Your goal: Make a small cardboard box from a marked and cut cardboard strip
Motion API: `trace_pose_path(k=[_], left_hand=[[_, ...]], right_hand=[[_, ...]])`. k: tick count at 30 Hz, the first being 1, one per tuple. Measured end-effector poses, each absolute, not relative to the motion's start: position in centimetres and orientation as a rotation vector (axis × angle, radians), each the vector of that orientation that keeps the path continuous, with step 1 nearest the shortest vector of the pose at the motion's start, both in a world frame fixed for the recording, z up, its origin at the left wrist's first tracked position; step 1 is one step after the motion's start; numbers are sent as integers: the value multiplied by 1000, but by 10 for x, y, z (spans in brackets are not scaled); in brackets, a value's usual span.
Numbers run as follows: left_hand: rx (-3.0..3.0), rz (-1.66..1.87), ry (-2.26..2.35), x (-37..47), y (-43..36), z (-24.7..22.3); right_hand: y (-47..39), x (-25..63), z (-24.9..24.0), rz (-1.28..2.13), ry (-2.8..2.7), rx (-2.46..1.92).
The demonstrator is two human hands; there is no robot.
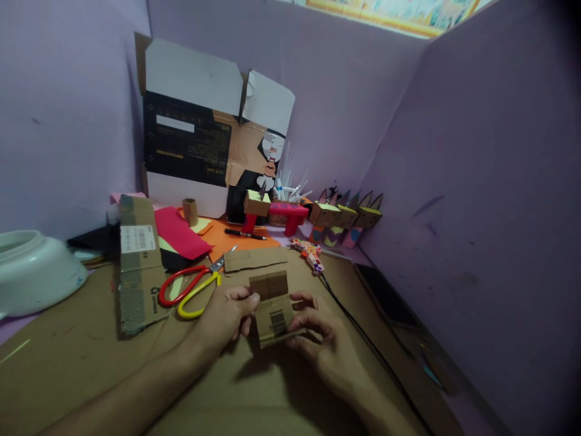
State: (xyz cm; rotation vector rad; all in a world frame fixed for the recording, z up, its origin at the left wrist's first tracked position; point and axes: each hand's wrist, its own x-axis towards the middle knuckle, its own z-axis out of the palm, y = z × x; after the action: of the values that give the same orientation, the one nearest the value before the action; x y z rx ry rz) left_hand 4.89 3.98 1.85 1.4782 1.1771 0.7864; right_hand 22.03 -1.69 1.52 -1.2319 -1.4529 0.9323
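A small folded piece of cardboard [269, 312] with creases and a dark printed label is held above the table between both hands. My left hand [231, 312] pinches its left edge, thumb on top. At its right side, my right hand [318, 333] grips the edge with curled fingers and thumb. Just behind it lies a flat cardboard strip [254, 259]. Left of that rest scissors [195, 290] with one red and one yellow handle, blades pointing away. A patterned glue gun [311, 255] with a black cord lies beyond my right hand.
A taped cardboard piece [140, 266] and a white bowl [39, 272] are at left. Coloured paper [181, 233], a pen [245, 234] and small cat-eared boxes [327, 213] stand or lie behind. A large opened box [186, 139] leans on the wall. A dark tablet-like object [385, 293] lies right.
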Motion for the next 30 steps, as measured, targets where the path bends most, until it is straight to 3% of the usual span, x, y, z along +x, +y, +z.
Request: trace_pose_path(k=[10, 19, 30], left_hand=[[2089, 585, 1306, 41, 33, 8], [2466, 314, 1184, 34, 25, 12], [2561, 205, 1199, 35, 22, 17]], right_hand=[[-35, 233, 0, 750, -1950, -1312], [-32, 225, -6, 984, -1521, -1415], [-29, 223, -2, 951, -1576, -1497]])
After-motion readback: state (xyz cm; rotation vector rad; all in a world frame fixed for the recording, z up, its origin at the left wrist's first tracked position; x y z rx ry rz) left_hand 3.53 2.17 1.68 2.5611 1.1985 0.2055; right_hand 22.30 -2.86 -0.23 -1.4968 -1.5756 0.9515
